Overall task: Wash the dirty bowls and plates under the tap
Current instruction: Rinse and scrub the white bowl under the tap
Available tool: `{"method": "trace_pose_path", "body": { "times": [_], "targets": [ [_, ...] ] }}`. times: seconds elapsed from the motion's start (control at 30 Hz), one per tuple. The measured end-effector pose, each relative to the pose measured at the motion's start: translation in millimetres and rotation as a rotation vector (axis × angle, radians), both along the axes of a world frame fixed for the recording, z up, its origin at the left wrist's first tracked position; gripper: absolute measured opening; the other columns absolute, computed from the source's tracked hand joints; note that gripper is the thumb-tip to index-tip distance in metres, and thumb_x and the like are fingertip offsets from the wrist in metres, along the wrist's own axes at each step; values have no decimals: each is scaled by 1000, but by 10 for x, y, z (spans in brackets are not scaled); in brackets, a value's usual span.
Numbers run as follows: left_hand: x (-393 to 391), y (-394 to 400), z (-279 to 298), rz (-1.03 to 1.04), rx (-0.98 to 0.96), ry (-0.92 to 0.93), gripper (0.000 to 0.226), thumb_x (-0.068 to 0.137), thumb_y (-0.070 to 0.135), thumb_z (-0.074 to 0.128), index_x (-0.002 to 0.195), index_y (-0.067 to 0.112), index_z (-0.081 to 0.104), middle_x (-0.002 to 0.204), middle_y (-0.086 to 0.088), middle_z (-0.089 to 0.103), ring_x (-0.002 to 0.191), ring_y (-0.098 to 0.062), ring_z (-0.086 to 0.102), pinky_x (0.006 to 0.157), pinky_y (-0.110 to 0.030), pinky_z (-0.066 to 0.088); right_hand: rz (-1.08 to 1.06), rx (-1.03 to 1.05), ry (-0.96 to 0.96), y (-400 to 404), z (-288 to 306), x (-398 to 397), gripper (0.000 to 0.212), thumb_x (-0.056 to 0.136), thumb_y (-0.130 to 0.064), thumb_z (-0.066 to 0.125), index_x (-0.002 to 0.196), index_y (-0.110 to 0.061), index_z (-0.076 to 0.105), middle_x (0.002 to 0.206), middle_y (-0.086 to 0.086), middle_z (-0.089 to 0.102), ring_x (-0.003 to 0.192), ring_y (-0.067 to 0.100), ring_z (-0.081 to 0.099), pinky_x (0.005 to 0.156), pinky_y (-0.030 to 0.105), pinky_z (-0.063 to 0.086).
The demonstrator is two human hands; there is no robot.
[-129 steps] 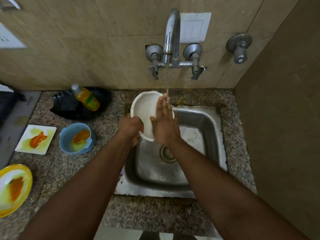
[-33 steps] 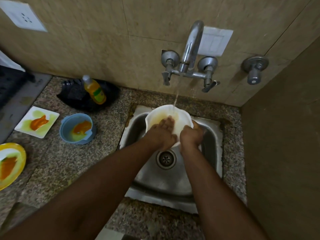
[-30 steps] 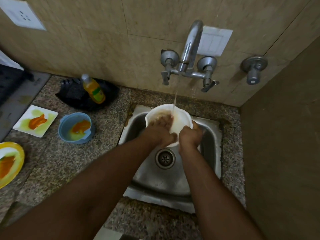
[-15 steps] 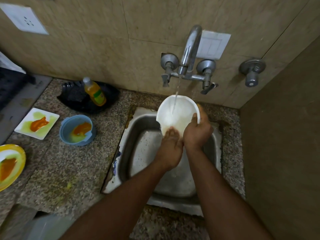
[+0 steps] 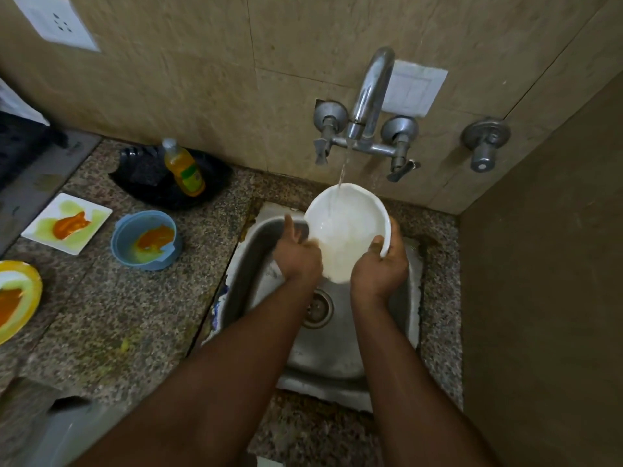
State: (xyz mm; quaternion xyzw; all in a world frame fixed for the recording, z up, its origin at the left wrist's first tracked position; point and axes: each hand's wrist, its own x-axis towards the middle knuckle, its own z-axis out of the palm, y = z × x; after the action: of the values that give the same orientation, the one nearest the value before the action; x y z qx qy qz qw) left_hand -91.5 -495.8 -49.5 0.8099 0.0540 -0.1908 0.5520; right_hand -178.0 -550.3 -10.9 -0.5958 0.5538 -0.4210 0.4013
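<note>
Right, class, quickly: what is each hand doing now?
Left hand: rubs the white bowl; grip cannot be told.
Right hand: grips the bowl's rim.

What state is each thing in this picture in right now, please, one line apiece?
Tap: running, water falling into the bowl.
White bowl: tilted over the sink, looks rinsed clean.
Right hand: grips the bowl's rim.
Left hand: at the bowl's left edge, blurred.
Blue bowl: dirty, on the counter.
Square plate: dirty.
Yellow plate: dirty.
Soap bottle: leaning, capped.
</note>
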Motion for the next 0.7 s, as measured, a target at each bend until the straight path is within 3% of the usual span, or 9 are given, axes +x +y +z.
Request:
{"method": "trace_pose_path", "body": {
  "times": [0.1,0.2,0.27,0.33,0.4,0.47,0.53,0.63,0.7],
  "targets": [
    [83,-72,73,5,-107,292,53,84,44,82,126,15,70,120,-7,74,101,-25,72,87,-39,61,8,69,-28,-41,5,-48,37,101,-15,58,135,-24,66,124,2,72,106,15,65,89,29,53],
    [59,-84,221,17,-253,468,54,85,63,72,113,17,65,100,-1,71,85,-22,69,57,-32,58,10,100,-96,-45,54,-14,36,100,-12,59,134,-21,68,119,-3,71,102,5,61,80,9,48],
    [37,-65,205,-32,-404,555,50,91,53,72,121,13,65,107,-7,74,93,-29,72,63,-41,63,-17,81,-154,-97,114,25,35,99,-11,61,131,-20,69,119,-3,71,104,8,63,84,15,50],
    [-20,-1,133,-86,-595,586,46,94,28,74,135,9,61,126,-17,71,109,-38,71,84,-52,62,-48,100,-218,-193,147,68,34,97,-12,62,129,-19,70,121,0,72,108,15,66,91,30,55],
    [-114,40,105,-133,-729,640,48,91,-1,69,137,7,60,132,-17,69,117,-37,69,93,-51,59,-47,163,-248,-265,143,112,34,95,-14,63,127,-20,71,120,1,73,109,19,68,93,36,57],
    [-178,51,135,-127,-770,700,57,82,-18,65,134,4,60,131,-19,69,118,-39,68,97,-53,58,-8,225,-235,-302,84,139,35,90,-21,67,125,-24,72,116,-1,74,105,21,70,91,44,60],
    [-182,48,185,-88,-713,702,56,78,-21,69,131,0,63,127,-20,71,113,-40,70,96,-56,58,46,279,-152,-308,51,148,43,81,-31,75,124,-26,70,114,-2,74,102,21,70,88,48,61],
    [-117,73,245,38,-631,654,47,77,-13,78,121,-3,67,117,-22,74,100,-40,74,83,-56,62,123,286,63,-192,70,143,85,58,-35,96,132,-22,57,122,1,68,103,22,67,89,39,59],
    [-87,88,287,83,-599,603,36,79,-7,82,112,1,70,108,-18,77,92,-35,77,77,-51,64,129,211,173,-76,95,144,103,49,-38,100,136,-19,49,124,6,67,104,25,66,86,35,57]
  ]
}}
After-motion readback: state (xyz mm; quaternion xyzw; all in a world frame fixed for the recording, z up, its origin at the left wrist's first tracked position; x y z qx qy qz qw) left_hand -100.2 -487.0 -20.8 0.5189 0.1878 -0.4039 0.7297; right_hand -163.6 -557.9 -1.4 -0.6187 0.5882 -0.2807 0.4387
